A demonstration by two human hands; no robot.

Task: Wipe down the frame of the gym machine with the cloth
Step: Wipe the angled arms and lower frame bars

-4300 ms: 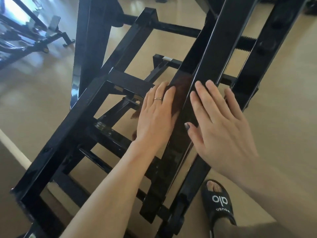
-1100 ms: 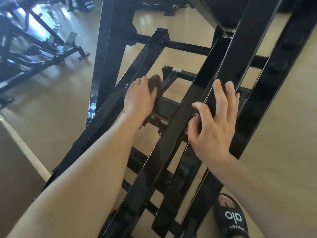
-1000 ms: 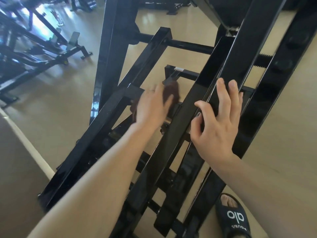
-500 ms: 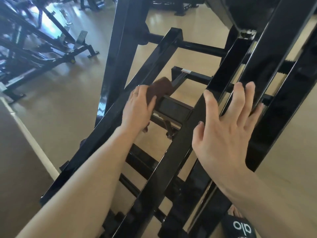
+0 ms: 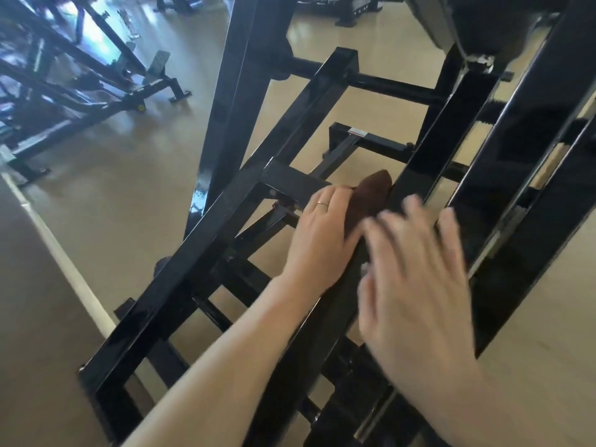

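The left hand (image 5: 317, 233) presses a brown cloth (image 5: 371, 198) flat against a slanted bar of the black frame (image 5: 206, 240). The right hand (image 5: 416, 285), blurred with fingers spread, lies over the neighbouring bar. Beige floor (image 5: 113, 188) lies beneath.

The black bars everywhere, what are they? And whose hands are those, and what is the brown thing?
The picture comes from a camera worn on a person's head, looking down, so you see that person's own two arms. The shiny black bars are the frame of a gym machine that stands on a tan floor. The left hand, with a ring on one finger, presses a brown cloth against a bar to wipe it clean. The right hand holds nothing; its fingers are spread over a slanted bar, and it looks blurry because it is moving. More gym machines stand far off at the top left.
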